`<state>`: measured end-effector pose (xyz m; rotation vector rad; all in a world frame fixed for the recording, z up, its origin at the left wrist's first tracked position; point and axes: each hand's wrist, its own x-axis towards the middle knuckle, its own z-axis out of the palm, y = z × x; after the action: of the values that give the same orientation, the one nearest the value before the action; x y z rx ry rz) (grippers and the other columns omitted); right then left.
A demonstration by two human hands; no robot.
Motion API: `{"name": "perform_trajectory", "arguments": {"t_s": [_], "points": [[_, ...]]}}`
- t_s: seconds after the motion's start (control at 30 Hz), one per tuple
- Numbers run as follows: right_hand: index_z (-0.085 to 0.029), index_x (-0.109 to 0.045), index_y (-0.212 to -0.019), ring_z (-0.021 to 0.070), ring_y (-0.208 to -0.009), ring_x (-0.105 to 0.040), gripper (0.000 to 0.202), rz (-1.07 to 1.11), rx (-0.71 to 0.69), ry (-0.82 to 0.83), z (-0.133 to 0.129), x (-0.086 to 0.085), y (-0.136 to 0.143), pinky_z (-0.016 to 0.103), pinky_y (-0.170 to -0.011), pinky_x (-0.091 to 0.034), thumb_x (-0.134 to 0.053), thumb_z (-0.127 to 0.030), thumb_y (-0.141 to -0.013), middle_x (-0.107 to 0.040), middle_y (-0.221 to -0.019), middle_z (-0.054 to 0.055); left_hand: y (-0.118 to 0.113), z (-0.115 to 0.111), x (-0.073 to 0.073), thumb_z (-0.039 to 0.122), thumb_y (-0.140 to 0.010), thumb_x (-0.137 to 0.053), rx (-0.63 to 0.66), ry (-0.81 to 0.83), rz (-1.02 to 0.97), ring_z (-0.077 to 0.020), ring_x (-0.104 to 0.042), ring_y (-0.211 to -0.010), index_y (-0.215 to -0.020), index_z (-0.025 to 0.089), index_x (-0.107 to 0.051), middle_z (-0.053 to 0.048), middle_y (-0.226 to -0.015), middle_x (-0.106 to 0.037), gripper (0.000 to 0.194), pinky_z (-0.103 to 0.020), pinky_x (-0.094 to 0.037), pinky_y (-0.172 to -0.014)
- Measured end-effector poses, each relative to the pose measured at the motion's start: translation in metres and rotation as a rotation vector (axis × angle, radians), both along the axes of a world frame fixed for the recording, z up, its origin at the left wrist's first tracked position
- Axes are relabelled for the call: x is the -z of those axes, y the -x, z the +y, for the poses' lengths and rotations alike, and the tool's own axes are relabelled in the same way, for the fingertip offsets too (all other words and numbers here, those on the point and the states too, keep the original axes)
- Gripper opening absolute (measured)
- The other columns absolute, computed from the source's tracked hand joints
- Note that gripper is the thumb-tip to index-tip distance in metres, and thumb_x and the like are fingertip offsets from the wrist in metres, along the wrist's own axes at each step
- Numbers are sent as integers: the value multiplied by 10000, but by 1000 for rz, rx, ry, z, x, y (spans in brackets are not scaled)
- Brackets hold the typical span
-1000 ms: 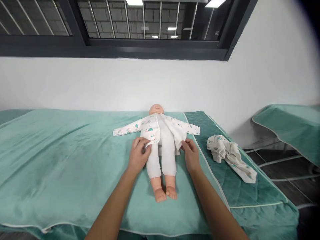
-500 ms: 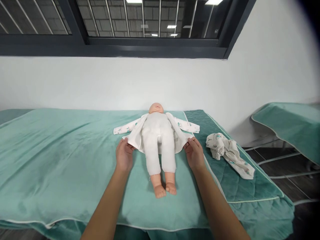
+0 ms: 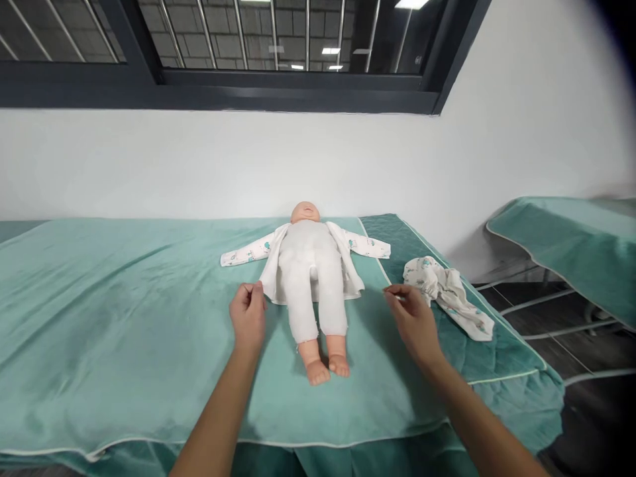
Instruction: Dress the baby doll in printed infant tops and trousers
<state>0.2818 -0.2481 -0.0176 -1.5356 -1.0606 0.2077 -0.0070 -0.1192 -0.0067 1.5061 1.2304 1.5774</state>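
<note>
Beside the doll (image 3: 312,265), the left hand (image 3: 248,317) is hovering loosely curled, empty; the right hand (image 3: 415,319) is hanging half-open, empty, nearing the crumpled garment (image 3: 447,293).

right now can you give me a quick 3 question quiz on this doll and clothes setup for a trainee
1. True or false: the printed jacket on the baby doll lies open, its front flaps spread to either side.
2. Multiple choice: where is the crumpled printed garment? A) over the doll's feet B) on the darker green quilt, beyond the right hand C) under the left hand
3. Short answer: is either hand gripping the jacket?

Key
1. True; the white body shows between the flaps.
2. B
3. No. Both hands are off it; the left is just beside the hem, and the right is apart from it over the light green blanket.
</note>
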Motion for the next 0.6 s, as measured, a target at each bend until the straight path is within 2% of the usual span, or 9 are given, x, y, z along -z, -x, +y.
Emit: {"name": "perform_trajectory", "arguments": {"t_s": [0.07, 0.13, 0.2, 0.27, 0.33, 0.4, 0.5, 0.53, 0.6], "points": [[-215, -613, -1067, 289, -1039, -580, 228, -424, 96, 87, -9, -8, -27, 479, -930, -453, -563, -335, -879, -653, -1093, 108, -1, -5, 0, 361, -921, -519, -26, -95, 152, -119, -402, -544, -637, 211, -450, 37, -554, -433, 329, -263, -332, -552], [-189, -600, -1149, 358, -1178, -511, 302, -775, 203, 249, -17, -14, -55, 554, -977, -406, -562, -273, -862, -609, -1241, 160, -3, -9, 1, 324, -919, -516, -7, -231, 312, -125, -415, -565, -663, 213, -469, 31, -587, -460, 283, -271, -344, -586], [-171, -601, -1152, 390, -1200, -493, 313, -971, 258, 372, -25, -19, -77, 579, -965, -406, -568, -249, -851, -585, -1285, 182, -5, -11, 0, 297, -921, -502, 71, -331, 462, -133, -461, -602, -714, 215, -499, 16, -657, -531, 223, -278, -365, -629], [-172, -597, -1162, 386, -1218, -487, 311, -1066, 244, 403, -33, -23, -85, 577, -994, -389, -559, -231, -859, -570, -1311, 180, -8, -12, 0, 299, -934, -477, 134, -351, 581, -146, -520, -652, -777, 217, -532, -5, -740, -596, 186, -283, -375, -652], [-190, -587, -1183, 364, -1250, -474, 315, -1077, 173, 352, -38, -24, -79, 564, -1047, -354, -545, -221, -873, -561, -1331, 165, -10, -10, -1, 321, -947, -453, 114, -303, 667, -163, -560, -688, -817, 219, -556, -20, -777, -630, 195, -288, -362, -645], [-210, -580, -1191, 329, -1257, -483, 305, -983, 42, 289, -38, -22, -60, 524, -1063, -361, -531, -239, -892, -564, -1325, 146, -11, -8, -1, 351, -955, -437, 61, -225, 738, -182, -575, -687, -821, 220, -571, -29, -761, -643, 231, -294, -330, -618], [-219, -568, -1179, 267, -1131, -580, 282, -702, -165, 289, -27, -11, -19, 423, -939, -470, -512, -325, -924, -607, -1236, 119, -13, -6, -1, 380, -967, -408, 32, -114, 843, -198, -562, -629, -831, 224, -585, -36, -703, -640, 272, -299, -245, -574], [-214, -564, -1177, 259, -1057, -608, 296, -621, -185, 316, -20, -8, -5, 404, -876, -490, -520, -356, -921, -631, -1180, 112, -13, -5, -1, 386, -971, -398, 32, -91, 872, -198, -550, -604, -837, 226, -587, -35, -682, -632, 282, -302, -217, -568], [-192, -543, -1215, 261, -987, -614, 381, -527, -139, 343, -2, -2, 19, 394, -826, -480, -567, -386, -887, -652, -1116, 106, -14, -5, -2, 395, -979, -382, 28, -68, 912, -194, -532, -574, -845, 226, -588, -33, -657, -621, 298, -306, -180, -569]]}}
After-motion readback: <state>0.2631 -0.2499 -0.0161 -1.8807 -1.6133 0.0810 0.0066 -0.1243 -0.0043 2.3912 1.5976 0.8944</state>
